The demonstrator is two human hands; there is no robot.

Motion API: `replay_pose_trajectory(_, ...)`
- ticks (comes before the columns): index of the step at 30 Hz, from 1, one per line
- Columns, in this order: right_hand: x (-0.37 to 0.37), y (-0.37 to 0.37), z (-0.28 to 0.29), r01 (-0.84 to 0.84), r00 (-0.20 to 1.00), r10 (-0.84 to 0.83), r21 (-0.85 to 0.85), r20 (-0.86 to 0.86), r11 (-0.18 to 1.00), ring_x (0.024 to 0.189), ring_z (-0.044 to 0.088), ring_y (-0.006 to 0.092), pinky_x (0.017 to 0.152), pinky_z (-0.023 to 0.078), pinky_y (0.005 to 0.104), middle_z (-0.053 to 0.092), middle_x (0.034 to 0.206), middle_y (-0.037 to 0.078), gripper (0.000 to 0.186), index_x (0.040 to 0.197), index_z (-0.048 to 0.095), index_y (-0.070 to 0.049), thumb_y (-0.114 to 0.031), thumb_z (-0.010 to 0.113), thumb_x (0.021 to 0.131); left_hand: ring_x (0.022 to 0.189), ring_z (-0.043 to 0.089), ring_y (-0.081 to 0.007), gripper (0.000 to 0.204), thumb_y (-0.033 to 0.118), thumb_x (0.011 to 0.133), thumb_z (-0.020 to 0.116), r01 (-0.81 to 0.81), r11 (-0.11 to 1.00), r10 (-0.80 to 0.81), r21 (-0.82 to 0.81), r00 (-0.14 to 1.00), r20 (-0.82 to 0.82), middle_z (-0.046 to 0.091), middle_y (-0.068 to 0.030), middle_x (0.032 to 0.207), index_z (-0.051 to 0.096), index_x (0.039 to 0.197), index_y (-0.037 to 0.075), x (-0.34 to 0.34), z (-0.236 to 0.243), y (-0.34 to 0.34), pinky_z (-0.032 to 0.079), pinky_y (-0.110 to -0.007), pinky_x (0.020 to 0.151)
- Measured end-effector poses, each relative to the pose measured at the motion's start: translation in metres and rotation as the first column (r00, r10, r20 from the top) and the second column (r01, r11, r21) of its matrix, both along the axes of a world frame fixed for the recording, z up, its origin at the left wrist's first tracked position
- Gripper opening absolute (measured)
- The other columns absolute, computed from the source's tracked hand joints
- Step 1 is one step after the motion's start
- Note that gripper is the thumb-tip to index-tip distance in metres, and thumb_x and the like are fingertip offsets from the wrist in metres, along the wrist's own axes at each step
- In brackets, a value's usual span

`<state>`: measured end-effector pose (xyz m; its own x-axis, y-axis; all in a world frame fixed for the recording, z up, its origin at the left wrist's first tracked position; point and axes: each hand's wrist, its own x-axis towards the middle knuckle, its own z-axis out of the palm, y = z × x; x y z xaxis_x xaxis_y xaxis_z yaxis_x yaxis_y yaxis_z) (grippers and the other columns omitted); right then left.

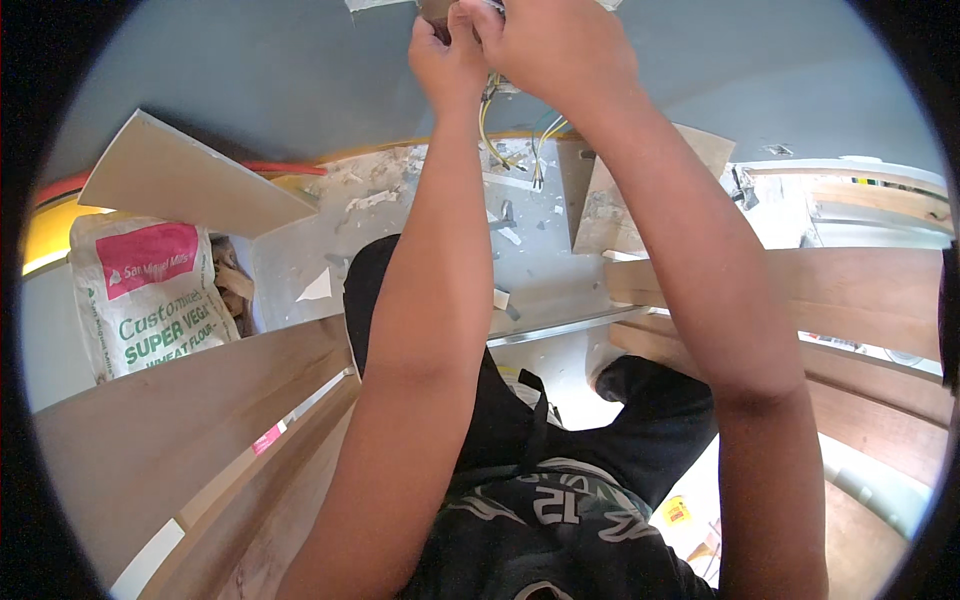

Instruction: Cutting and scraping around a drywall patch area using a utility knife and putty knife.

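Observation:
Both my hands are raised close together at the top of the view, in front of a grey wall (270, 60). My left hand (448, 65) is closed, its fingertips pinched by a brownish patch at the picture's edge. Beside it, my right hand (565, 50) is closed too, thumb and fingers meeting near the left fingertips. What they grip is cut off or too small to make out. Just below them hang yellow electrical wires (485, 125) and another bundle of thin wires (539, 165) with bared or dark ends.
A pale board (190, 175) leans at left above a white printed sack (150, 290). Wooden planks flank me, one at left (190, 410) and one at right (850, 285). Scraps litter the grey surface (440, 290) below the wall. A tan panel (608, 205) leans behind my right forearm.

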<state>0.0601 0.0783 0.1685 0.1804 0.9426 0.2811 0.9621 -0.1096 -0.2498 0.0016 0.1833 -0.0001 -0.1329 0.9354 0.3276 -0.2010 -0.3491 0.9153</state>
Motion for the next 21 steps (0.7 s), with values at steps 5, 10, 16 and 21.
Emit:
replay_pose_trajectory(5,0.027,-0.002,0.003,-0.019,0.991,0.025,-0.042,0.135,0.999,0.085,0.07,0.043,0.077,0.056,0.0523,0.07,0.092,0.027,0.043,0.095,0.067,0.001,-0.039,0.053,0.1,0.073,0.063,-0.0162,0.032,0.029,0.101,0.064,-0.042,0.998,0.039,-0.045,0.997,-0.065,0.069,-0.007,0.083,0.064,0.101,-0.003,0.014,0.01,-0.016,0.052,-0.033,0.067)
replay_pose_trajectory(10,0.046,-0.015,0.002,-0.045,0.98,0.04,0.024,0.193,0.999,0.085,0.069,0.043,0.078,0.056,0.0517,0.07,0.091,0.026,0.042,0.095,0.068,0.0,-0.039,0.054,0.1,0.063,0.065,-0.0155,0.034,0.034,0.099,0.068,0.164,0.973,-0.127,-0.162,0.968,0.217,0.068,-0.01,0.083,0.056,0.098,0.002,0.012,0.021,-0.02,0.049,-0.028,0.051)
replay_pose_trajectory(16,0.062,-0.013,0.004,-0.06,0.982,0.063,-0.022,0.175,0.998,0.081,0.068,0.0436,0.075,0.055,0.0524,0.069,0.082,0.025,0.041,0.093,0.067,0.0,-0.038,0.055,0.1,0.057,0.066,-0.0184,0.035,0.033,0.1,0.066,0.123,0.977,-0.106,-0.175,0.989,0.103,0.068,-0.0118,0.081,0.055,0.1,0.001,0.01,0.025,-0.019,0.049,-0.028,0.045)
replay_pose_trajectory(21,0.065,-0.011,0.0,-0.103,0.979,0.099,0.013,0.181,0.995,0.081,0.067,0.0452,0.074,0.054,0.0527,0.068,0.082,0.026,0.038,0.094,0.068,0.0,-0.036,0.056,0.099,0.057,0.066,-0.0179,0.037,0.036,0.1,0.067,0.12,0.971,-0.098,-0.209,0.989,0.111,0.068,-0.0111,0.081,0.056,0.099,0.0,0.005,0.023,-0.018,0.05,-0.029,0.047)
